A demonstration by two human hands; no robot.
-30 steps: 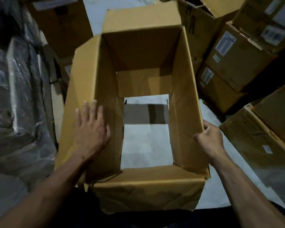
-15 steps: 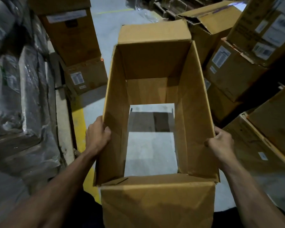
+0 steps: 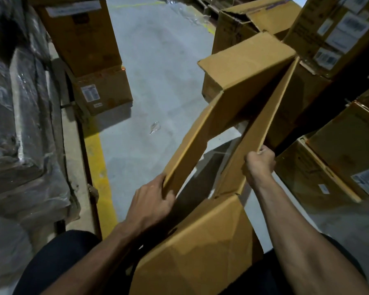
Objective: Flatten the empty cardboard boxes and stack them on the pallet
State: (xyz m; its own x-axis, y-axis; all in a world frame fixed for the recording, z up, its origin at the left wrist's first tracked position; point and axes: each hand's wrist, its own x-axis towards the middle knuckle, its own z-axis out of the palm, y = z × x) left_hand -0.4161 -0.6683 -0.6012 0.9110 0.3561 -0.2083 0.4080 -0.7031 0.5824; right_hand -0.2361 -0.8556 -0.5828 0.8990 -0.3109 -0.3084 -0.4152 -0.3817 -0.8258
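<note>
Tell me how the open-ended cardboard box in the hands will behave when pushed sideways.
The cardboard box, open at both ends, probably skews flat easily; its walls already lean. It seems light: the left hand and right hand each hold one wall. Its creased flaps look floppy.

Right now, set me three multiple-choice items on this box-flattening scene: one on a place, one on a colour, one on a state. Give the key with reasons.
1. Where does the right hand grip the open box?
A. on its right wall's edge
B. on the near bottom flap
C. on the far flap

2. What colour is the painted line on the floor, left of the box?
A. red
B. yellow
C. white

3. What state is the held box in?
A. sealed with tape
B. lying fully flat
C. skewed, partly collapsed, both ends open

Key: 1 A, the fingers curl over the right wall's edge. 2 B, the stripe beside the grey concrete floor is yellow. 3 C, the walls lean into a narrow slanted opening and the floor shows through, while the left hand holds the left wall.
</note>
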